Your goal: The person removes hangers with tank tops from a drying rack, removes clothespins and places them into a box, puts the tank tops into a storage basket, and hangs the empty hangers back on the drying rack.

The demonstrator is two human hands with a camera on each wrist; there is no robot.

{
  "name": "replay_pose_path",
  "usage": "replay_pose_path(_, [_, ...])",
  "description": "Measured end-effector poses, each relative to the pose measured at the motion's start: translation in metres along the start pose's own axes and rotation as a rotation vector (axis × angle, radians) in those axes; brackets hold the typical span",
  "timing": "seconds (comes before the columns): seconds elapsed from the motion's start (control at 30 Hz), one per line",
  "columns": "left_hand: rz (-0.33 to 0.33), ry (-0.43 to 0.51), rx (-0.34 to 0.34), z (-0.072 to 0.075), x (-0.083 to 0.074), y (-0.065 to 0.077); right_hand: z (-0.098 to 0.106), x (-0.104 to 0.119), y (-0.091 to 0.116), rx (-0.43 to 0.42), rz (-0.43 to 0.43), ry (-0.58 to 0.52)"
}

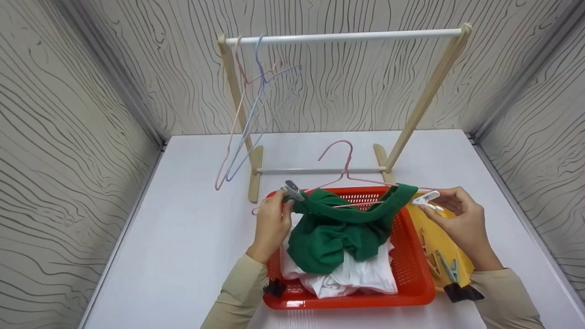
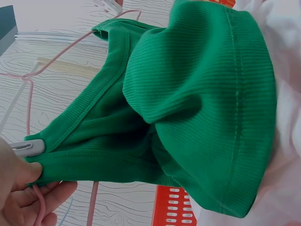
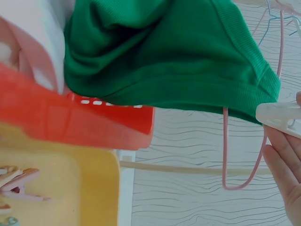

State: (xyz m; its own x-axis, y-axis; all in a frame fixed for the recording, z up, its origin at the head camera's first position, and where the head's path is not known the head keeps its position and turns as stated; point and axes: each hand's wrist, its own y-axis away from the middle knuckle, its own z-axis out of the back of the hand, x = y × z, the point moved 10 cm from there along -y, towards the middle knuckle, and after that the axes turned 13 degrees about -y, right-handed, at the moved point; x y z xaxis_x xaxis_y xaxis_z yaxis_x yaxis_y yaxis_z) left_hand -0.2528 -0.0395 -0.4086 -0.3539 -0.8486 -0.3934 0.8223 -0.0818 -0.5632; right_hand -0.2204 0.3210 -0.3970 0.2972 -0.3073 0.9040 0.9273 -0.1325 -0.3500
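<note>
A green ribbed garment (image 1: 338, 233) hangs by its band from a pink wire hanger (image 1: 349, 160), its lower part bunched over the basket. At the band's left end, my left hand (image 1: 273, 221) pinches the cloth against the hanger wire, thumb in front. A grey clothespin (image 1: 294, 189) clips the band there, right beside the thumb. My right hand (image 1: 461, 219) holds a white clothespin (image 1: 427, 198) between thumb and fingers. In the right wrist view, that clothespin's tip (image 3: 265, 113) meets the band's right corner, where the hanger's rounded end (image 3: 235, 187) sticks out.
Below is a red basket (image 1: 416, 274) with white cloth (image 1: 354, 274) inside. Beside it on the right stands a yellow tray (image 1: 457, 249) with several clothespins. Behind, a wooden rack with a white rail (image 1: 347, 36) carries a pink hanger (image 1: 232, 132) and a blue hanger (image 1: 250, 119).
</note>
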Motion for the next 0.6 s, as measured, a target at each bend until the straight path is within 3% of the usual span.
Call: replay_pose_path(0.6, [0.021,0.011,0.03,-0.002,0.001,0.0,0.019,-0.035,0.007,0.025,0.013,0.209])
